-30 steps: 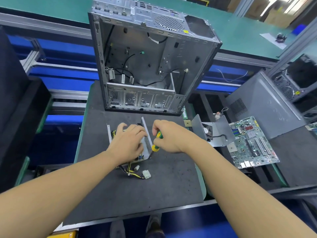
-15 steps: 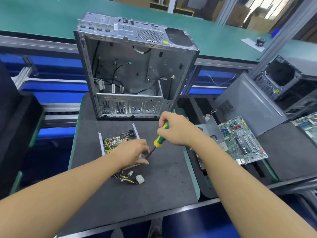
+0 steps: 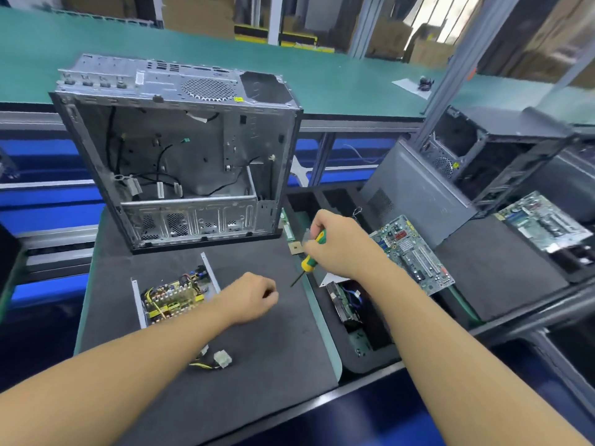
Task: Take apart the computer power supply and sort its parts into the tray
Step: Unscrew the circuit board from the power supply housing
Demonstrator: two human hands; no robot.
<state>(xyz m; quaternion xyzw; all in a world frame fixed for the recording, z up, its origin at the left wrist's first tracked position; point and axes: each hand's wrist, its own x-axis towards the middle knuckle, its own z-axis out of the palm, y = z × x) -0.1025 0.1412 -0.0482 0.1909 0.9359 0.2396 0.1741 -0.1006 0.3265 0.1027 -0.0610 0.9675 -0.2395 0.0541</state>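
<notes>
I see the power supply (image 3: 175, 294) lying open on the dark foam mat (image 3: 257, 365), with thin sheet-metal walls and a crowded yellow board. My left hand (image 3: 249, 297) hovers just right of it with its fingers curled, and I cannot tell whether they pinch anything. My right hand (image 3: 338, 243) grips a green-yellow screwdriver (image 3: 309, 260). A bare steel computer case (image 3: 180, 162) stands behind, and the black foam tray (image 3: 370, 349) lies to the right.
</notes>
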